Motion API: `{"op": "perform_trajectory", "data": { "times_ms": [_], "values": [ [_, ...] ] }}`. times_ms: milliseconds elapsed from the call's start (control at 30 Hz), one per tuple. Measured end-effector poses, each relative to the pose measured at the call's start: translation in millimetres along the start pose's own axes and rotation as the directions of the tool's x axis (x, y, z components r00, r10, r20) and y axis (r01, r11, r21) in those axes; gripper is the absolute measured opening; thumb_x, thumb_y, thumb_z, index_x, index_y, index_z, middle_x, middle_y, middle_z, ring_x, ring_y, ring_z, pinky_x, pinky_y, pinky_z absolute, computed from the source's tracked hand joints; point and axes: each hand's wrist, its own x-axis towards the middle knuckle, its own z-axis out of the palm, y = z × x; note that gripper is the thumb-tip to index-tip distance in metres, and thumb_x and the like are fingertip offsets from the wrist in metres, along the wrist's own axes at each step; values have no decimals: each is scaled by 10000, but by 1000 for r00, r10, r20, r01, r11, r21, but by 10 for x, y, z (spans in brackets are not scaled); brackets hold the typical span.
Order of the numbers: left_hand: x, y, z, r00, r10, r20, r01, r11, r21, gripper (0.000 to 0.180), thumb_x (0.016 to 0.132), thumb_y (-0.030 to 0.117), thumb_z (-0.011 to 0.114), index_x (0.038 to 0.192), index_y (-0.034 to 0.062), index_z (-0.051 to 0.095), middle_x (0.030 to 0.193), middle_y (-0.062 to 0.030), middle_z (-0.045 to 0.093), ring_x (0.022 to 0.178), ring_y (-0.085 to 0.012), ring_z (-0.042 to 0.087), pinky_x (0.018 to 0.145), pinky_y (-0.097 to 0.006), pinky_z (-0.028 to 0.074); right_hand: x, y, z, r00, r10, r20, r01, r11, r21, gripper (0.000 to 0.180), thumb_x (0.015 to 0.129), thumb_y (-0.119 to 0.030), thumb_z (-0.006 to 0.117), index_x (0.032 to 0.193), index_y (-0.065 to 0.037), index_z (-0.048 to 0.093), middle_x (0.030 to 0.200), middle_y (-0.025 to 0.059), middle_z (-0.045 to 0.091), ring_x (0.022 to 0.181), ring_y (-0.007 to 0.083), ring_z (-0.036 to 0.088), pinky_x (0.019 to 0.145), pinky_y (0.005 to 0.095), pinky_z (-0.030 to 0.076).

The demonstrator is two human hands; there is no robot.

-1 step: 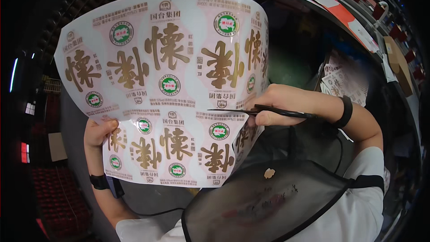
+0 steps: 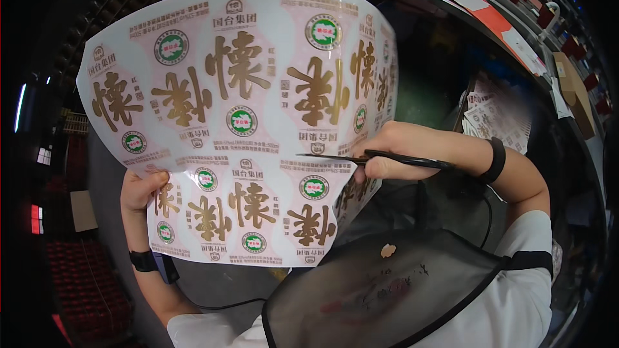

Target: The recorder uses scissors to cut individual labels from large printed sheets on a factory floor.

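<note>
— What's in the right hand (image 2: 387,148)?
— Its fingers are closed around black-handled scissors (image 2: 412,162), the blades pointing left from the fingertips, over the printed sheet (image 2: 222,125).
— And the left hand (image 2: 140,191)?
— Pinching that sheet's left edge, thumb on top; the sheet spreads above and to the right of those fingers.
— Farther away?
— Printed pieces (image 2: 498,121) lie beyond the right fingers, rightward; farther still, an orange-red folder (image 2: 480,13).
</note>
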Motion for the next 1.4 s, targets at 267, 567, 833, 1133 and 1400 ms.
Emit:
{"op": "perform_trajectory", "data": {
  "times_ms": [267,567,833,1133,1400],
  "values": [
    [-7,-129,10,997,29,-68,-33,997,-62,431,728,-3,646,1143,-79,557,1087,-156,636,965,-243,632,865,-354,495,-2,145,75,993,120,-6,-119,988,97,479,970,-425,421,820,-27,642,635,66,603,589,191,598,584,320,482],
    [59,-494,71,989,123,-79,-140,956,-257,508,761,37,611,1230,-95,468,1173,-205,584,1047,-292,601,904,-404,491,234,10,502,994,63,-89,51,454,889,585,963,-564,308,1000,-27,535,736,36,507,678,136,497,647,277,447],
    [51,-442,323,987,135,-86,-157,916,-368,530,779,48,599,1265,-81,432,1199,-216,562,1074,-319,587,913,-431,492,339,-162,230,974,186,-128,-60,759,648,327,948,-273,393,1005,-13,582,813,32,597,685,93,518,655,253,432],
    [-43,-336,397,992,58,-108,-65,996,-65,508,779,22,625,1261,-45,478,1207,-141,571,1079,-231,567,941,-347,433,574,-346,69,868,-4,-497,207,912,354,407,969,-289,384,1163,21,560,1065,116,654,960,147,576,848,300,450],
    [374,746,270,865,309,-395,-293,951,101,637,948,405,469,1406,-6,303,1455,-140,333,1341,-240,326,1115,-405,236,413,-511,-353,878,-121,-463,127,992,-19,259,920,-202,518,1064,-1,594,868,176,650,754,237,632,718,333,483]
  ]
}}
